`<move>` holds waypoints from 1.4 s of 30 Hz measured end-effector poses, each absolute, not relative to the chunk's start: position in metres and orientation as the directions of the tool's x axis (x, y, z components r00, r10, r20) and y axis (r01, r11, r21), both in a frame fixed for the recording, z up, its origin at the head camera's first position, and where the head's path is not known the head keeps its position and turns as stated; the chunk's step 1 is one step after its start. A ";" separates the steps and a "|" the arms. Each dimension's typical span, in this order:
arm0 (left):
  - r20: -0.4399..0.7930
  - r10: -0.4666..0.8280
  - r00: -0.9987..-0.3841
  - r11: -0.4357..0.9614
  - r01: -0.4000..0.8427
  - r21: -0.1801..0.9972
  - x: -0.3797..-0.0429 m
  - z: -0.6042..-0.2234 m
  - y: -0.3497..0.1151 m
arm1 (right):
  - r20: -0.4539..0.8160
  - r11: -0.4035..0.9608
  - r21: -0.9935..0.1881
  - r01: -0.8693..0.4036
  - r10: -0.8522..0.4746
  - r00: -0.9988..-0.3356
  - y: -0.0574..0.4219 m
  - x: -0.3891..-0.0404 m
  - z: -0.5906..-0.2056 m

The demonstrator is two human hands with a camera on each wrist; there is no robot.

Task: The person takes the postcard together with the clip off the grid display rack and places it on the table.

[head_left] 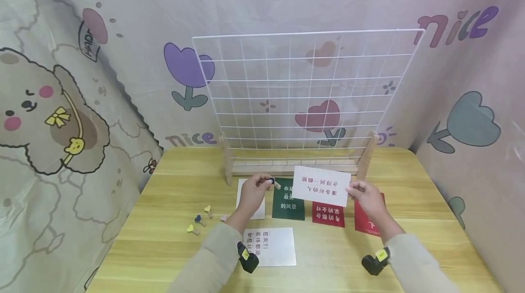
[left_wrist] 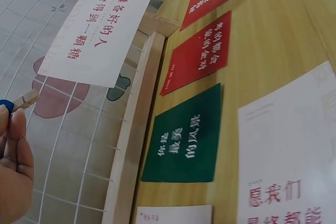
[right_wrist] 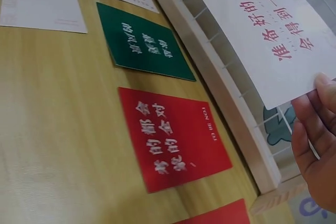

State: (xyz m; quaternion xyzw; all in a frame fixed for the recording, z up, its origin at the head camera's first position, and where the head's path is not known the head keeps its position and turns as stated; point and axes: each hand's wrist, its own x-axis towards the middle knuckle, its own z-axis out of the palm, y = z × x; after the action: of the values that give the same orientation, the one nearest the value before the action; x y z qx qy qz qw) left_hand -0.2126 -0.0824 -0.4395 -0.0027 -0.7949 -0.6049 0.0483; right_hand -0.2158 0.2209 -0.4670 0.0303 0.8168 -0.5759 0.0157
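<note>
My right hand [head_left: 368, 199] pinches a white card [head_left: 321, 186] with red characters by its edge, raised in front of the wire grid. In my left hand [head_left: 255, 192] is a small wooden clothespin [left_wrist: 25, 99] with a dark blue end, gripped between thumb and finger. Its tip points toward the white card and stands apart from it. Below the hands lie a green card [left_wrist: 184, 137], a red card [right_wrist: 173, 140] and another red card [head_left: 366, 215], partly covered by the right hand. A white card [head_left: 279, 249] lies nearer, partly behind the left wrist camera.
A white wire grid [head_left: 307, 88] stands upright in a wooden base [head_left: 295, 167] at the table's back. Several small clothespins, including a yellow one [head_left: 192, 228] and a blue one [head_left: 199, 219], lie at left. Another white card [head_left: 258, 211] lies beside the left hand.
</note>
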 end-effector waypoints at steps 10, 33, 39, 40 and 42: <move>0.009 -0.088 -0.996 0.231 -0.012 0.973 -0.194 -0.455 -0.092 | -0.095 0.367 -0.923 0.115 0.071 -0.993 0.229 -0.214 -0.507; -0.083 -0.132 -0.988 0.303 -0.120 0.945 -0.153 -0.491 -0.130 | -0.163 0.329 -0.927 0.178 0.074 -0.984 0.223 -0.173 -0.502; -0.117 -0.159 -0.980 0.345 -0.167 0.924 -0.139 -0.499 -0.139 | -0.206 0.325 -0.921 0.213 0.056 -0.977 0.222 -0.167 -0.505; -0.128 -0.165 -0.978 0.336 -0.177 0.925 -0.137 -0.501 -0.140 | -0.211 0.327 -0.920 0.217 0.054 -0.976 0.222 -0.166 -0.505; -0.144 -0.174 -0.974 0.316 -0.194 0.929 -0.133 -0.504 -0.144 | -0.219 0.319 -0.920 0.225 0.055 -0.974 0.222 -0.164 -0.507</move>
State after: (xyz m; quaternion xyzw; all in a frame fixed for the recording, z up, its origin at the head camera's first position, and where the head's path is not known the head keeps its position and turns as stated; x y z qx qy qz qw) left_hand -0.1330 -0.1437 -0.5041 0.1133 -0.8111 -0.5738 -0.0089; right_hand -0.1642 0.2225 -0.5069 0.0867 0.8089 -0.5768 0.0737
